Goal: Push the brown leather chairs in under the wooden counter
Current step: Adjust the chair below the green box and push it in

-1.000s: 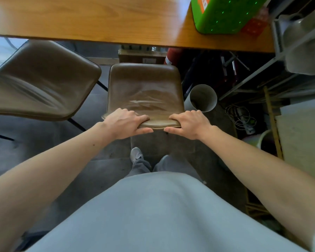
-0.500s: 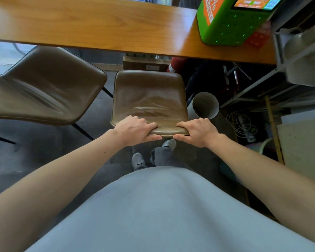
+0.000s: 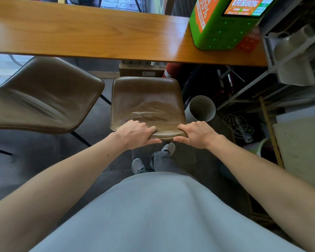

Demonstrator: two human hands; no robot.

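At wooden counter [image 3: 98, 33], brown leather chair [image 3: 147, 99], near edge gripped by left hand [image 3: 135, 134], right hand [image 3: 196, 134]

A counter [image 3: 98, 33] spans the far side, with a machine [image 3: 218, 30] on its right end. Nearer, below its edge, stands a chair [image 3: 145, 102], and a second chair [image 3: 44, 99] sits just left, apart from it. The left hand [image 3: 135, 132] and right hand [image 3: 195, 133] grip the first chair's near edge. A tube [image 3: 200, 109] lies just right, possibly touching.
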